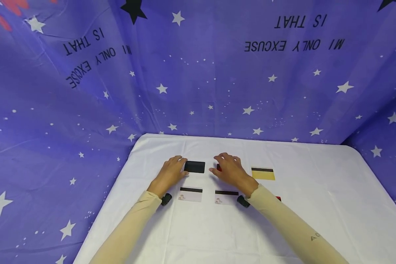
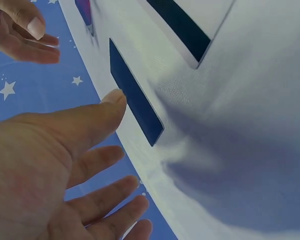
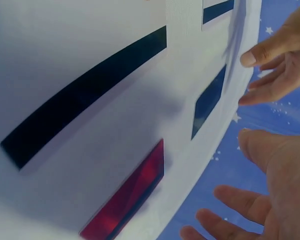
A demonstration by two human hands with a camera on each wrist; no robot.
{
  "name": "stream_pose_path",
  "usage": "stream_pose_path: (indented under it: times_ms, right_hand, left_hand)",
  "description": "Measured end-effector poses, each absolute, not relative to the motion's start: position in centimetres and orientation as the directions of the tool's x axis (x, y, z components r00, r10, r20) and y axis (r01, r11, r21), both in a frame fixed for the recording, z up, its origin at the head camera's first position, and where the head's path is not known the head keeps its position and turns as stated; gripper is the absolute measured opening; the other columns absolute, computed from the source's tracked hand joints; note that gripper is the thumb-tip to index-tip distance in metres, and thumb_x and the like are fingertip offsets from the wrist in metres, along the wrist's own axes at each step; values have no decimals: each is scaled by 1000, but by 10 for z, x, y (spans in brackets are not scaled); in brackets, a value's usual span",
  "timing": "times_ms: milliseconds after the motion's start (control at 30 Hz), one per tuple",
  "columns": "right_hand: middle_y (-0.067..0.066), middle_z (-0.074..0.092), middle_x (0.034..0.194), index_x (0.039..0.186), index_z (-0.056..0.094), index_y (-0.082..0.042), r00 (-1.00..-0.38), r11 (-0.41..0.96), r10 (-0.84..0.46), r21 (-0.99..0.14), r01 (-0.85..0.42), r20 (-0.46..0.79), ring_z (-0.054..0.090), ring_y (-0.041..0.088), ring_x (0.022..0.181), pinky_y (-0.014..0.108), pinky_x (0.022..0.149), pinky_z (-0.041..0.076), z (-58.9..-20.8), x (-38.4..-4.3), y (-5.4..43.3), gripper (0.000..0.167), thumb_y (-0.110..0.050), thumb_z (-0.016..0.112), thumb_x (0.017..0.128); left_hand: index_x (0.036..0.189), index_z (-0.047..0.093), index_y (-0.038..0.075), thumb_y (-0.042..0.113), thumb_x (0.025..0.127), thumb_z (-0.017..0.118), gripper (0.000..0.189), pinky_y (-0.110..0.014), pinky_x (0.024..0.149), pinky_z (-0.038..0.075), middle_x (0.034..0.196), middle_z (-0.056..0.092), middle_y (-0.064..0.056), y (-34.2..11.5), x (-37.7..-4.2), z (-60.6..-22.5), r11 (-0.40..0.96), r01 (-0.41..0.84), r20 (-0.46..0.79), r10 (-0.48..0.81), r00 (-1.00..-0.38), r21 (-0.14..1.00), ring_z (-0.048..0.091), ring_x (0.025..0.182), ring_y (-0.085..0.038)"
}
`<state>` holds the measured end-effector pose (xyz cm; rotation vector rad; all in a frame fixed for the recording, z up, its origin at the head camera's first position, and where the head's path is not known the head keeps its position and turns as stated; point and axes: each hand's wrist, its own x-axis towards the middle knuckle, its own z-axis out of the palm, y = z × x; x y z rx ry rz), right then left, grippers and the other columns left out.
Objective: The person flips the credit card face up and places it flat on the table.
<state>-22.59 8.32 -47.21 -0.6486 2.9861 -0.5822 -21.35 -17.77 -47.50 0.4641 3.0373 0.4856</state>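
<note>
My left hand (image 1: 171, 171) is at the left end of a black card (image 1: 194, 167) on the white table. Its fingers are spread and relaxed, and in the left wrist view the thumb overlaps the edge of that dark card (image 2: 137, 97). Over a red card (image 1: 219, 167) hovers my right hand (image 1: 230, 169), which hides most of it in the head view. The right wrist view shows this red card (image 3: 132, 192), with a dark stripe, lying apart from the loosely spread right fingers (image 3: 240, 202). Neither hand holds anything.
Two whitish cards with black stripes, a left one (image 1: 190, 196) and a right one (image 1: 225, 198), lie nearer. A yellow card (image 1: 263, 174) lies to the right. Another red item (image 1: 278, 198) is mostly hidden by the right sleeve. A purple star-patterned cloth (image 1: 214, 84) hangs behind the table.
</note>
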Motion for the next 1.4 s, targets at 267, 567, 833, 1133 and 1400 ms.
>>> stream_pose_path:
  times_ms: [267, 567, 833, 1133, 1400]
  right_hand:
    - [17, 57, 147, 144, 61, -8, -905, 843, -425, -353, -405, 24, 53, 38, 139, 62, 113, 37, -479, -232, 64, 58, -40, 75, 98]
    - [16, 56, 148, 143, 63, -10, -909, 853, -417, -346, -390, -5, 54, 38, 138, 62, 111, 38, -486, -241, 53, 56, -40, 77, 97]
    - [16, 58, 147, 142, 64, -9, -913, 861, -407, -346, -373, -29, 54, 37, 138, 62, 112, 37, -491, -244, 44, 59, -41, 79, 95]
    - [16, 60, 143, 137, 68, -9, -917, 872, -399, -309, -379, -3, 57, 35, 134, 60, 107, 42, -493, -247, 33, 56, -41, 81, 93]
    - [16, 61, 139, 133, 68, -8, -919, 876, -394, -306, -373, -7, 58, 35, 129, 61, 108, 40, -500, -250, 31, 58, -43, 84, 90]
  left_hand:
    - [144, 60, 2, 27, 96, 79, 57, -58, 114, 39, 152, 53, -23, -175, -220, -477, 913, 279, -17, 297, -955, 297, 49, 142, -44]
    - [140, 63, 2, 25, 96, 79, 53, -58, 110, 43, 146, 58, -23, -173, -227, -479, 919, 285, -4, 297, -955, 274, 54, 136, -43]
    - [139, 65, 2, 26, 95, 79, 51, -57, 109, 43, 144, 60, -22, -172, -232, -481, 918, 287, -3, 299, -954, 272, 56, 134, -43]
    - [141, 63, 2, 30, 95, 79, 56, -55, 111, 42, 143, 60, -20, -172, -236, -481, 923, 270, -27, 288, -957, 274, 56, 134, -40]
    - [136, 66, 3, 33, 93, 81, 54, -54, 107, 42, 137, 63, -18, -171, -238, -484, 938, 264, -50, 282, -958, 224, 58, 129, -38]
